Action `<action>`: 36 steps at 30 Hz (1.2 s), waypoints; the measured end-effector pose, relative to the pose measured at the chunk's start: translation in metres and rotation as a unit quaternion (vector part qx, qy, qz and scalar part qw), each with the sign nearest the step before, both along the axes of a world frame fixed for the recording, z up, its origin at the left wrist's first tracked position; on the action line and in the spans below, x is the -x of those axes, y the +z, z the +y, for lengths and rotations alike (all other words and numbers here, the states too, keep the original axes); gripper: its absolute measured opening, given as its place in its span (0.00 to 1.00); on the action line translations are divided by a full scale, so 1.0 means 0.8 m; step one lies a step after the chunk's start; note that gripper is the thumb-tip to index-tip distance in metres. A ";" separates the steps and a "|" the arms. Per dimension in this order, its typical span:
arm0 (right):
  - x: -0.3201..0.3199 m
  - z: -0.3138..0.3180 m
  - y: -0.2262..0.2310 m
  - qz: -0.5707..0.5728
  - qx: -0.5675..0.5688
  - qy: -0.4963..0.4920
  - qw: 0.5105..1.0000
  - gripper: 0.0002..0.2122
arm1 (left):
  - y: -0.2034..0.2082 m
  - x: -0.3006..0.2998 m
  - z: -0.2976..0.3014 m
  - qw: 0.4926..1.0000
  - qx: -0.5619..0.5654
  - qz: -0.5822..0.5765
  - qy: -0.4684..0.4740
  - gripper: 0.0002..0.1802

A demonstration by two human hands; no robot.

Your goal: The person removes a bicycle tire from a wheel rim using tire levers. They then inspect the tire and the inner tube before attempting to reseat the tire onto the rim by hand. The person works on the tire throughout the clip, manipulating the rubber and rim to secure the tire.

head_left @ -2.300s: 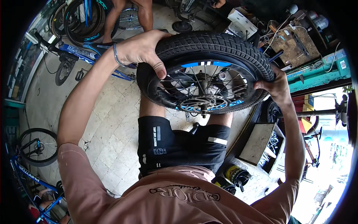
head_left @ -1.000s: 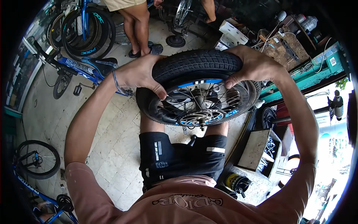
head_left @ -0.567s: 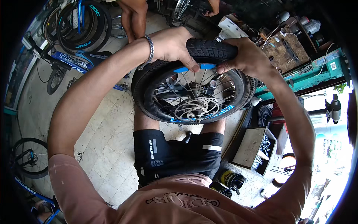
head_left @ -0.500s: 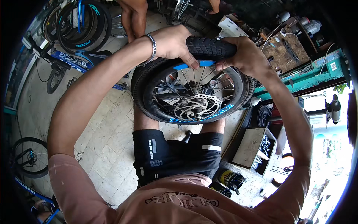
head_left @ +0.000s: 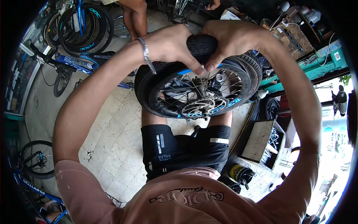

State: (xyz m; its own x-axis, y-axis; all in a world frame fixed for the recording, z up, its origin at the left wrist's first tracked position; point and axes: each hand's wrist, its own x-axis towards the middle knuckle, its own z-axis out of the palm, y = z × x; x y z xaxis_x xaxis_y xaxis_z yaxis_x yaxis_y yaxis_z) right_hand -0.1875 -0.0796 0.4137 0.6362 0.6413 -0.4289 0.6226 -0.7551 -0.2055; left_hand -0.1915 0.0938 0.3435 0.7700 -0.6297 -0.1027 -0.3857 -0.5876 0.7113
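A bicycle wheel (head_left: 156,98) with a black knobbly tyre (head_left: 202,44) is tilted in front of my legs. My left hand (head_left: 170,45) is closed round the far part of the tyre, its thumb pressing toward the rim. From the other side my right hand (head_left: 233,39) grips the same stretch of tyre. Both thumb tips nearly meet at the rim's inner side, next to a blue decal. A silver disc brake rotor (head_left: 205,107) is fixed at the hub, facing me. My palms and fingers hide part of the tyre's far side.
A blue bicycle (head_left: 74,61) and several wheels (head_left: 84,28) are at the far left, another bicycle (head_left: 37,158) at the near left. Another person's leg (head_left: 135,16) stands beyond. To the right are a cluttered workbench (head_left: 294,41) and a box of small parts (head_left: 257,140).
My hands have come closer together on the tyre, the right one shifting left and farther away. The bulge of tyre between them has narrowed, and the wheel has tilted a little.
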 end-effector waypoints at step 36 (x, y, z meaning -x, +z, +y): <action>0.077 -0.080 -0.022 -0.120 -0.243 -0.065 0.961 0.20 | -0.106 0.055 0.098 0.940 0.328 0.095 -0.008 0.58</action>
State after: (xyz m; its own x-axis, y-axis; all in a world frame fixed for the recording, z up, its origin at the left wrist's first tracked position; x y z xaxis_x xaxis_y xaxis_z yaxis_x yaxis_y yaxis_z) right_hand -0.2495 -0.1439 0.3961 0.7682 0.6366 0.0686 0.6020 -0.6817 -0.4158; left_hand -0.2357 0.1725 0.2584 0.7667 -0.6169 0.1777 -0.2208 0.0066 0.9753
